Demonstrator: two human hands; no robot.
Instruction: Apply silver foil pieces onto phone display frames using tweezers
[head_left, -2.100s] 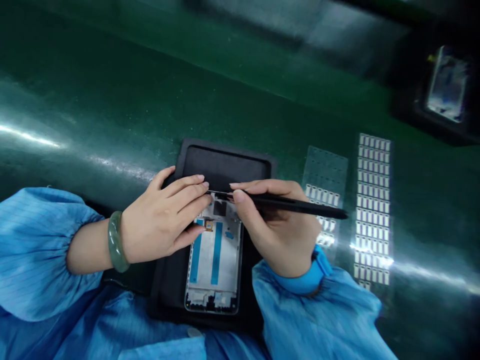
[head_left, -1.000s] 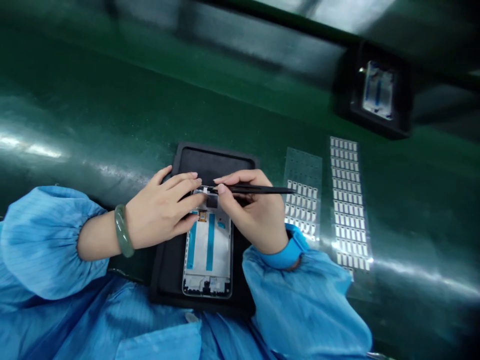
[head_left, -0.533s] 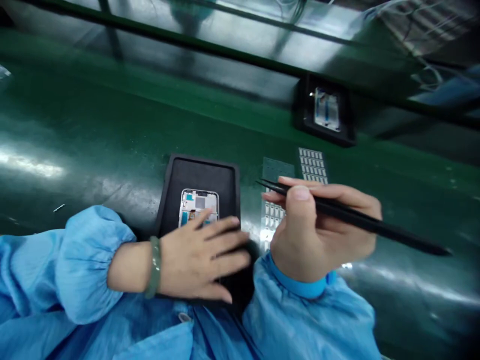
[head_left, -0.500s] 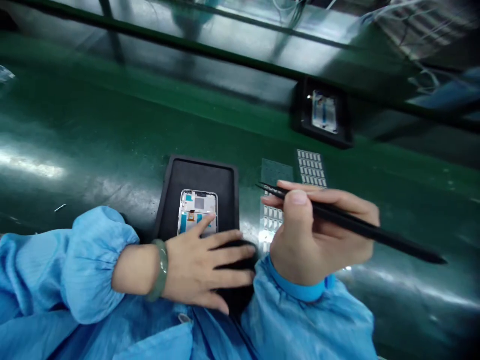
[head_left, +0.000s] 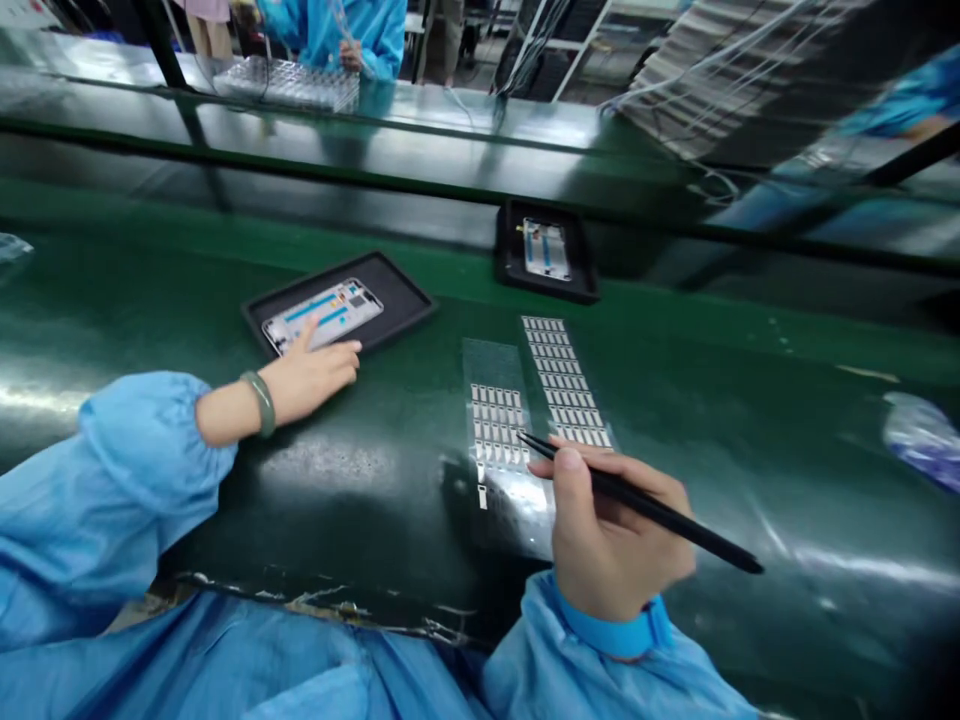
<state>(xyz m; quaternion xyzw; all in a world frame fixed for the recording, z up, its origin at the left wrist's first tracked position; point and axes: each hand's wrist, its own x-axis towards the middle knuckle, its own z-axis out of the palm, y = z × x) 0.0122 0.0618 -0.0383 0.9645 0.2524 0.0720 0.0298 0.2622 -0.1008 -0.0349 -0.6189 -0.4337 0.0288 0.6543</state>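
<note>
Black tweezers point(head_left: 637, 500) are pinched in my right hand point(head_left: 619, 535), their tips over a clear sheet point(head_left: 491, 362) bearing rows of small white rectangular pieces point(head_left: 496, 412). A second sheet of such pieces point(head_left: 561, 370) lies just right of it, partly behind my hand. My left hand point(head_left: 307, 375), fingers outstretched, is at the near edge of a black tray point(head_left: 397, 300). One finger reaches over the phone frame point(head_left: 319, 312) lying in that tray, a silvery part with blue strips. Whether the finger touches it, I cannot tell.
Farther back, another black tray point(head_left: 510, 262) holds a similar phone frame point(head_left: 546, 250). A plastic bag point(head_left: 922, 440) lies on the green bench at right. Across the bench, a person in blue point(head_left: 337, 40) stands by a clear tray point(head_left: 289, 85).
The near tray with its phone frame has moved away from my body and turned, my left hand along with it. My right hand has brought the tweezers over the sheet. The camera view has shifted.
</note>
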